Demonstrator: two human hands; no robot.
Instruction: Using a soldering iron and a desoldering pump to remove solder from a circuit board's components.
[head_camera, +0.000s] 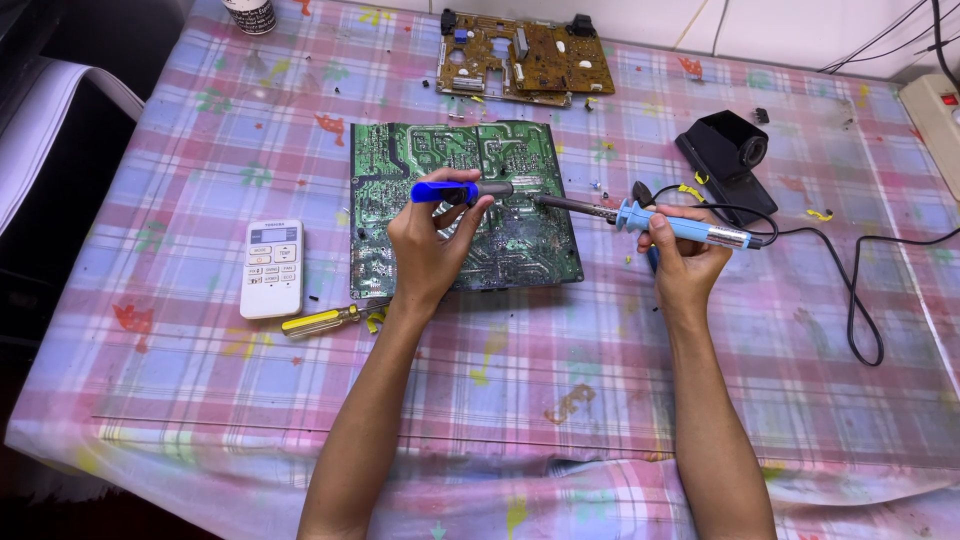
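A green circuit board (400, 165) lies solder side up on the plaid tablecloth. Over its middle, my left hand (428, 250) grips a blue and grey desoldering pump (462, 190) held level, nozzle pointing right. To the right, my right hand (682, 258) holds a light blue soldering iron (680, 226). The iron's dark metal shaft reaches left, and its tip rests on the board close to the pump's nozzle. A black cord runs from the iron's rear across the cloth.
A white remote control (272, 267) and a yellow-handled screwdriver (320, 321) lie left of the board. A brown circuit board (520, 60) sits at the far edge. A black iron stand (728, 155) is right, a white power strip (935, 110) at far right.
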